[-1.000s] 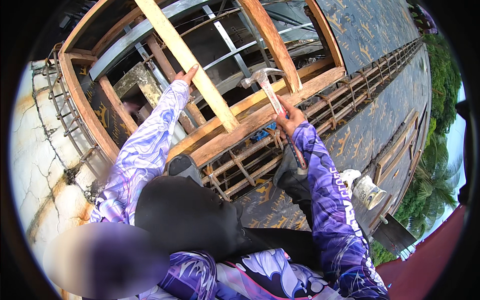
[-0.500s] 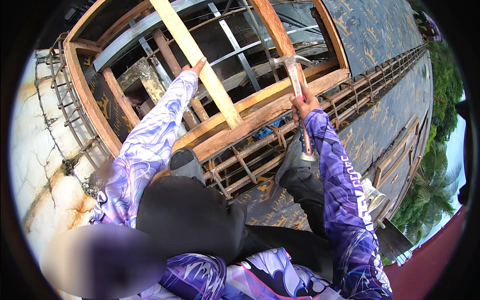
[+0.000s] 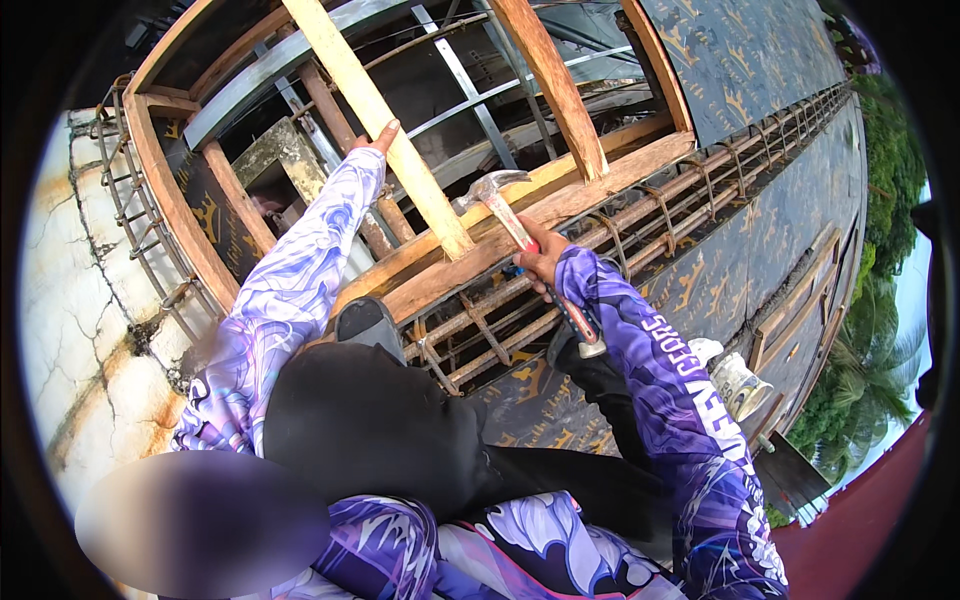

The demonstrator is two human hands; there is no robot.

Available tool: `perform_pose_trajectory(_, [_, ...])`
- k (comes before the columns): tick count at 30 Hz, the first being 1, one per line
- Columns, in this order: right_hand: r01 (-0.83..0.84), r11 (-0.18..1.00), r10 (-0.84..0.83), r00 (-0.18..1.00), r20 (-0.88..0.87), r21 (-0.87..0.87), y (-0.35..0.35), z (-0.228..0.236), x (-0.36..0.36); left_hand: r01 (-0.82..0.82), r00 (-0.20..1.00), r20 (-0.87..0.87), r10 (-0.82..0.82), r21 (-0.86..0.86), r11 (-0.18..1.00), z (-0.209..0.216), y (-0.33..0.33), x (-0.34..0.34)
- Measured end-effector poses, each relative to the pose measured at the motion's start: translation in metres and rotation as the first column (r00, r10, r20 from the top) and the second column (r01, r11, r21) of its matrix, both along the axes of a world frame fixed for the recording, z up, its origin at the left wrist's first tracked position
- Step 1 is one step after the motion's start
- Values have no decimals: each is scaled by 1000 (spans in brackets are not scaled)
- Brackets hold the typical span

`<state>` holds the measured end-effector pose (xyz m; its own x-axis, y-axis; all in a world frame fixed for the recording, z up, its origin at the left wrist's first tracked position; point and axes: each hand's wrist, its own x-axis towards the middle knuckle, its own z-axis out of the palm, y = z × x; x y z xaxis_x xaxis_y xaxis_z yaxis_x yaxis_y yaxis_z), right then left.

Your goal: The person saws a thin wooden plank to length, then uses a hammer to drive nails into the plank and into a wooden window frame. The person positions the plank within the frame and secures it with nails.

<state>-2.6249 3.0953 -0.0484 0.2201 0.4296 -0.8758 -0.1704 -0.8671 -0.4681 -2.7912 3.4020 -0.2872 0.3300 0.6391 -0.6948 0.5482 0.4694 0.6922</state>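
My right hand (image 3: pixel 543 258) is wrapped round the red handle of a claw hammer (image 3: pixel 515 225). The hammer's metal head is beside the lower end of a pale wooden beam (image 3: pixel 405 155); I cannot tell whether they touch. My left hand (image 3: pixel 377 141) grips that beam higher up, its thumb lying along the wood and its other fingers partly hidden. The beam's lower end rests on a brown timber (image 3: pixel 620 178) that edges the frame opening. Another wooden beam (image 3: pixel 550 85) stands to the right, meeting the same timber.
A rebar cage (image 3: pixel 665 225) runs along the frame's near side, close to my shoe (image 3: pixel 370 322). Dark printed panels (image 3: pixel 740 80) lie at the right. Metal bars (image 3: pixel 470 90) cross the deep opening. A cracked white wall (image 3: pixel 95 290) stands at the left.
My right hand has moved left and down with the hammer, which is now tilted and nearer the pale beam. My left hand stays on that beam.
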Motion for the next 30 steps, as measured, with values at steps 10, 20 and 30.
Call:
perform_pose_trajectory(10, [20,1000,-20,1000,-5,8,-12,-7,1,18,981,-190,-22,-25,1000,-3,-18,12])
perform_pose_trajectory(20, [46,999,-46,999,0,24,-8,1,-10,46,987,-150,-49,-27,999,-10,-13,14])
perform_pose_trajectory(30, [419,885,-423,906,-25,204,-15,-4,32,66,940,-342,-3,173,983,-1,-24,33])
